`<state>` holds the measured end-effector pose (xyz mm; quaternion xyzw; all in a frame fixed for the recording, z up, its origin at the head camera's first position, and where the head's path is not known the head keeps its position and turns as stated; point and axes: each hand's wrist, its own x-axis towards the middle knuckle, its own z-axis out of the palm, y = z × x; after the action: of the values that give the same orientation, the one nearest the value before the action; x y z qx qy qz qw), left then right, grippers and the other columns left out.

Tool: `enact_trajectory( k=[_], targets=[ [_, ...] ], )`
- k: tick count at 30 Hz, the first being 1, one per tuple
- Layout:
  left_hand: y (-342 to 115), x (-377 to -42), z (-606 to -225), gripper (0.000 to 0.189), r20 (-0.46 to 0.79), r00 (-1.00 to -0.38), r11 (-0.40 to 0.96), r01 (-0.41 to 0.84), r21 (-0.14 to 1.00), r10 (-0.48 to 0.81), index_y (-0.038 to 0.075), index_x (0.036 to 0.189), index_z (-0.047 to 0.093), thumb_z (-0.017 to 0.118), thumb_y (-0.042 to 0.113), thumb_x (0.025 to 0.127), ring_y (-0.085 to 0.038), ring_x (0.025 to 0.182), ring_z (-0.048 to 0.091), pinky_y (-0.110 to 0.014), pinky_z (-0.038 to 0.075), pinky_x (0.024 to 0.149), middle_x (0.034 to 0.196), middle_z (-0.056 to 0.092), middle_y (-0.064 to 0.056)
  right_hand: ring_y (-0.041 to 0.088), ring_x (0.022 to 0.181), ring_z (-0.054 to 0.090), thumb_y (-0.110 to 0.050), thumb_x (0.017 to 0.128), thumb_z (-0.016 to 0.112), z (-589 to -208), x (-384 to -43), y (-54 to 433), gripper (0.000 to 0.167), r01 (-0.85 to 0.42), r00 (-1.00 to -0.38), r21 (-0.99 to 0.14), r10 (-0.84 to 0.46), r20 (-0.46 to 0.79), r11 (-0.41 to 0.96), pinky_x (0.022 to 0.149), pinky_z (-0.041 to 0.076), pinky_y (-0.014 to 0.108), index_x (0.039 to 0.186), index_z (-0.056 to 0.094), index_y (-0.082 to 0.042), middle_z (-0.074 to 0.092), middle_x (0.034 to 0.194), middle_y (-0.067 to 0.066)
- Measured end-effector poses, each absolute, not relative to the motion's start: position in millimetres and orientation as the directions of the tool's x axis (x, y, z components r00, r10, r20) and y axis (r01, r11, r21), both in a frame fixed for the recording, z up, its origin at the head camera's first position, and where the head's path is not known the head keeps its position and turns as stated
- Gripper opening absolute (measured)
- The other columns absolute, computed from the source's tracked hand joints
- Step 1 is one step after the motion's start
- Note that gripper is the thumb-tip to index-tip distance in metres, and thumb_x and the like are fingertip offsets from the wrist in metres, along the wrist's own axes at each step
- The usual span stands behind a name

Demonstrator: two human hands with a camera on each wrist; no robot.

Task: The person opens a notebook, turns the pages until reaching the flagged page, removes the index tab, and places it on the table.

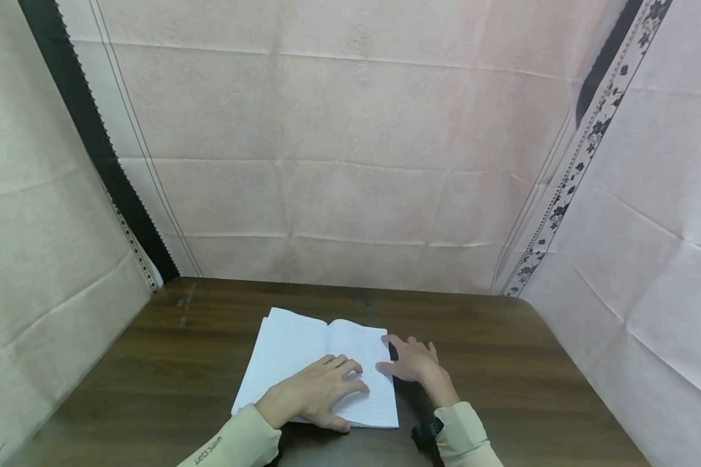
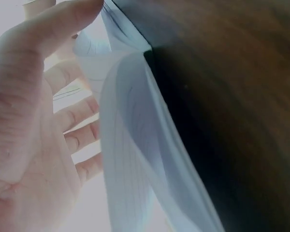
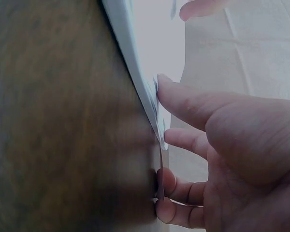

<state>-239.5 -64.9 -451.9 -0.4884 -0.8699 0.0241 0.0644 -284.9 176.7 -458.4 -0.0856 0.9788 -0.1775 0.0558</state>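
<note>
1. Head view: one notebook (image 1: 289, 350) lying open on one tabletop (image 1: 122, 370), white pages, faint ruled lines. Two hands: left hand (image 1: 318, 392) relaxed over the right-hand page, right hand (image 1: 411, 360) spread loosely at the right edge.
2. Left wrist: loose pages (image 2: 118, 145) curling up, which the head cam doesn't really show.
3. Right wrist: thumb and fingertips right up against the paper edge, unclenched.

And it's white, faintly ruled pages (image 1: 292, 350), brown streaked table (image 1: 152, 370), my cream sleeves (image 1: 245, 436), pale cloth (image 1: 648, 214) with dark flowers (image 1: 600, 125)!
</note>
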Motion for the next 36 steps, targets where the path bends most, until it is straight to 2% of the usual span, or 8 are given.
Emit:
enact_trajectory(
  k=[5,9,15,19,23,26,30,36],
  targets=[
    [-66.0,-240.7,-451.6,0.043,0.112,-0.465,0.478,0.867,-0.143,0.878,0.031,0.121,0.064,0.068,0.055,0.086,-0.015,0.124,0.048,-0.036,0.038,0.108,0.134,0.053,0.002,0.048,0.135,0.04,-0.051,0.086,0.072,-459.0,-285.0,177.6,0.068,-0.147,-0.978,-0.361,-0.189,-0.085,0.921,0.112,0.012,0.07,0.145,0.051,-0.024,0.048,0.146,0.021],
    [-67.0,-242.8,-450.0,0.037,0.11,-0.457,0.468,0.876,-0.119,0.883,0.031,0.12,0.065,0.068,0.047,0.087,-0.014,0.123,0.05,-0.037,0.038,0.108,0.131,0.056,0.004,0.047,0.135,0.041,-0.052,0.087,0.071,-460.6,-286.4,178.5,0.067,-0.142,-0.979,-0.358,-0.185,-0.088,0.923,0.112,0.013,0.07,0.145,0.052,-0.024,0.049,0.146,0.021],
    [-66.2,-243.8,-446.6,0.039,0.121,-0.44,0.451,0.89,-0.073,0.89,0.029,0.123,0.065,0.069,0.036,0.084,-0.014,0.118,0.055,-0.036,0.041,0.105,0.124,0.06,0.007,0.047,0.133,0.044,-0.049,0.089,0.069,-462.7,-289.1,179.0,0.062,-0.145,-0.98,-0.349,-0.183,-0.078,0.926,0.111,0.015,0.07,0.144,0.053,-0.023,0.051,0.143,0.021],
    [-65.5,-242.9,-444.3,0.047,0.126,-0.452,0.462,0.885,-0.057,0.883,0.028,0.128,0.061,0.07,0.033,0.083,-0.012,0.115,0.057,-0.034,0.042,0.103,0.122,0.062,0.009,0.046,0.132,0.045,-0.045,0.093,0.066,-463.4,-289.6,178.5,0.057,-0.147,-0.98,-0.348,-0.183,-0.073,0.926,0.11,0.016,0.071,0.143,0.054,-0.022,0.053,0.141,0.021],
    [-65.1,-242.1,-442.5,0.058,0.119,-0.481,0.486,0.874,-0.01,0.868,0.027,0.139,0.053,0.07,0.031,0.084,-0.009,0.112,0.058,-0.035,0.042,0.103,0.12,0.063,0.008,0.046,0.132,0.045,-0.042,0.096,0.064,-462.8,-289.4,178.1,0.052,-0.144,-0.981,-0.351,-0.179,-0.069,0.925,0.11,0.016,0.072,0.143,0.054,-0.022,0.054,0.14,0.021],
    [-64.9,-241.7,-442.0,0.068,0.116,-0.492,0.494,0.869,0.017,0.863,0.025,0.147,0.045,0.07,0.028,0.084,-0.006,0.106,0.06,-0.034,0.044,0.1,0.113,0.065,0.01,0.046,0.134,0.044,-0.04,0.097,0.063,-462.5,-289.0,178.1,0.05,-0.135,-0.982,-0.356,-0.172,-0.074,0.925,0.111,0.015,0.071,0.143,0.054,-0.022,0.054,0.142,0.02],
    [-64.2,-242.9,-442.4,0.083,0.135,-0.484,0.487,0.873,0.01,0.864,0.02,0.157,0.03,0.07,0.024,0.085,-0.001,0.088,0.058,-0.032,0.048,0.092,0.097,0.063,0.013,0.046,0.135,0.042,-0.034,0.099,0.06,-462.5,-289.3,178.0,0.045,-0.124,-0.983,-0.366,-0.163,-0.079,0.923,0.111,0.013,0.071,0.143,0.054,-0.023,0.053,0.142,0.021],
    [-64.5,-244.2,-442.0,0.099,0.183,-0.48,0.488,0.873,0.001,0.858,0.017,0.162,0.01,0.071,0.021,0.084,0.001,0.062,0.044,-0.03,0.05,0.081,0.073,0.049,0.016,0.045,0.134,0.044,-0.027,0.101,0.058,-462.3,-291.3,177.1,0.041,-0.133,-0.983,-0.346,-0.167,-0.072,0.929,0.11,0.015,0.071,0.141,0.055,-0.022,0.055,0.139,0.021]
  ],
)
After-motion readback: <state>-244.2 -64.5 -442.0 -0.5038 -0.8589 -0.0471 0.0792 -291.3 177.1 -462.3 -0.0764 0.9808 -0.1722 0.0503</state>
